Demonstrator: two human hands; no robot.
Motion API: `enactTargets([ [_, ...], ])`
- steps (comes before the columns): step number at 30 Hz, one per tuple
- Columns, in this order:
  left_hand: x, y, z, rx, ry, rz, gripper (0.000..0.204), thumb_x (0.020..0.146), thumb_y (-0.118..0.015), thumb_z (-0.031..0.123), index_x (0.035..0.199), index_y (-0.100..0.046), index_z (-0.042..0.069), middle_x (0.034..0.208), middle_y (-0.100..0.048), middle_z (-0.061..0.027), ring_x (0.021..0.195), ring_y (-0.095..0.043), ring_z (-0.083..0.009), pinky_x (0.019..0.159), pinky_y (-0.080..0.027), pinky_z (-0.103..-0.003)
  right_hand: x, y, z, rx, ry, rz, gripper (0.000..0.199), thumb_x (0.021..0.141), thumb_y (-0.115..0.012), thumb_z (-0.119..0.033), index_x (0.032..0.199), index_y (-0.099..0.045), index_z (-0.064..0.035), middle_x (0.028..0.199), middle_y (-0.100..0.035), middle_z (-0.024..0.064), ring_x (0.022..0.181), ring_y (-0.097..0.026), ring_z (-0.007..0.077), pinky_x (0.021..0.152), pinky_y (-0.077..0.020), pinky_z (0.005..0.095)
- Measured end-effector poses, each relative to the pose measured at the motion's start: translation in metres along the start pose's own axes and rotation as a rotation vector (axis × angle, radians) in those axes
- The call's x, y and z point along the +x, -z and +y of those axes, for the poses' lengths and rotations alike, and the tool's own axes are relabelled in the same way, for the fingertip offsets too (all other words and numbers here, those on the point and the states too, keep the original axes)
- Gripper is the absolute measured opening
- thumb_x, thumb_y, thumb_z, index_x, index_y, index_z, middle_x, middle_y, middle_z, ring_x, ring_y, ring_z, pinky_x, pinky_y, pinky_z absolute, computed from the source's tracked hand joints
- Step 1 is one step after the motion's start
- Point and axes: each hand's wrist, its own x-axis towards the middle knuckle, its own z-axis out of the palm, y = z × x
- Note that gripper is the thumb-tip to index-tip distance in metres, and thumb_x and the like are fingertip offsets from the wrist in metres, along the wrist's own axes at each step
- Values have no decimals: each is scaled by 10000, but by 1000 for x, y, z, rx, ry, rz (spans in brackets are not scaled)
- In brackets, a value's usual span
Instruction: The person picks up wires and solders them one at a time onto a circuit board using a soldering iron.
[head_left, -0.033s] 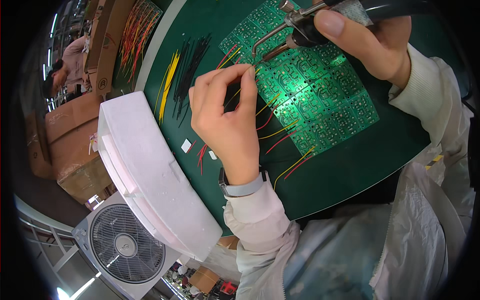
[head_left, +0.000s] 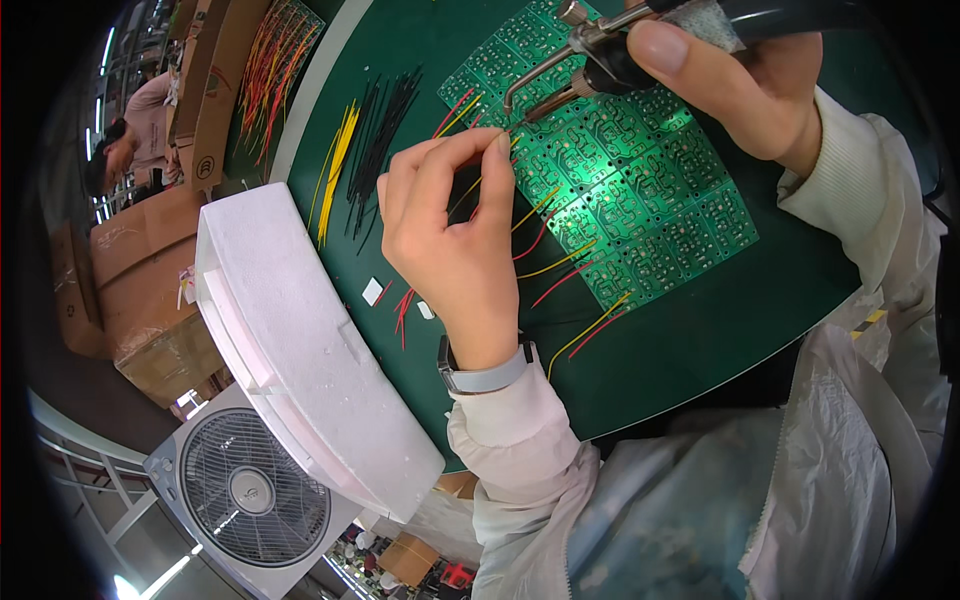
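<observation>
My left hand is closed in a pinch at the left edge of a green circuit board panel. Between thumb and forefinger is the end of a thin wire, mostly hidden by the fingers. My right hand grips a soldering iron with a curved metal solder-feed tube fixed above its barrel. The iron's tip points down-left and sits right beside the left fingertips, at the board. Yellow wires and red wires stick out along the board's left edge.
Loose black wires and yellow wires lie left of my left hand, with short red wires below. A white foam box stands at the table's left edge. Beyond are a box fan, cardboard boxes and another person.
</observation>
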Motion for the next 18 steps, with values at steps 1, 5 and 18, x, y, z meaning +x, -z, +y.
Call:
enactTargets([
  [1,0,0,0,2,3,1,108,728,-738,22,818,-699,67,815,-634,-27,756,-559,-172,666,-445,-281,0,0,0,-7,-1,-5,204,792,-680,-95,776,-493,-16,608,-511,9,486,-412,46,431,-281,217],
  [5,0,0,0,9,-6,4,111,726,-740,24,818,-699,69,816,-633,-27,758,-557,-173,656,-449,-280,1,-1,-1,0,-5,-12,203,792,-678,-100,776,-494,-16,608,-511,9,483,-408,47,428,-280,218],
  [18,0,-2,0,16,-48,12,120,717,-744,13,810,-693,70,807,-629,-25,741,-547,-181,632,-437,-289,3,2,4,-25,96,-47,215,777,-680,-92,762,-479,-17,599,-500,21,481,-413,60,425,-297,228],
])
